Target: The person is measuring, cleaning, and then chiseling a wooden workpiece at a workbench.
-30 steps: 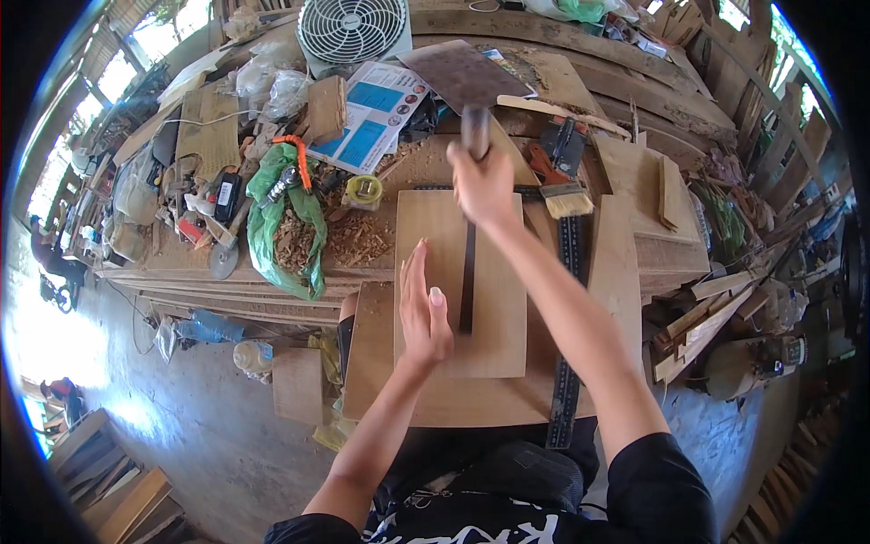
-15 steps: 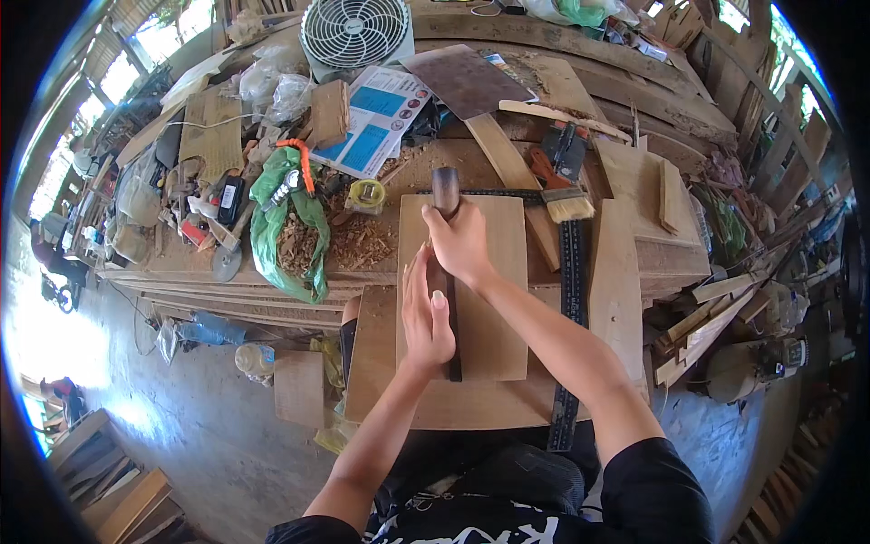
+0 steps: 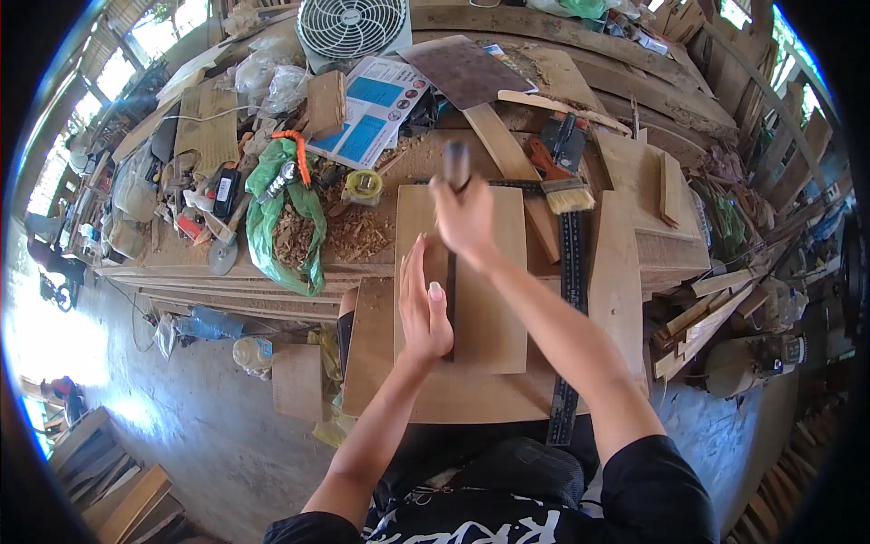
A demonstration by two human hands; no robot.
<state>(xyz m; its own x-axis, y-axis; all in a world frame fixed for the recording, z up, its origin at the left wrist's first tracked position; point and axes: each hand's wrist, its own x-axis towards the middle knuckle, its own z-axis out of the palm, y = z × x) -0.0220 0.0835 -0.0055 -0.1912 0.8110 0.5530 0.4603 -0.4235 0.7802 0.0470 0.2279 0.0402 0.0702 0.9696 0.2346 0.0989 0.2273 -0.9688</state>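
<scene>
My right hand (image 3: 466,216) is closed around the dark, rounded handle (image 3: 456,165) of a long narrow tool; motion smears handle and fingers. A thin dark strip (image 3: 451,308), seemingly the tool's shank or blade, runs from below that hand toward me, over a flat rectangular wooden board (image 3: 494,317). My left hand (image 3: 424,313) stands on its edge along the strip's left side, fingers stretched out and thumb raised. Whether its palm touches the strip, I cannot tell. Under the board lies a larger wooden panel (image 3: 372,363).
A black ruler or square (image 3: 569,299) lies right of the board. Beyond are a paintbrush (image 3: 569,194), a yellow tape measure (image 3: 363,187), a green plastic bag (image 3: 308,236) with wood shavings, and a fan (image 3: 352,27). Planks (image 3: 616,281) lie along the right.
My right hand has pushed the handle away from me and slightly right, and the strip's near end has drawn back from the board's near edge. My left hand stays beside it.
</scene>
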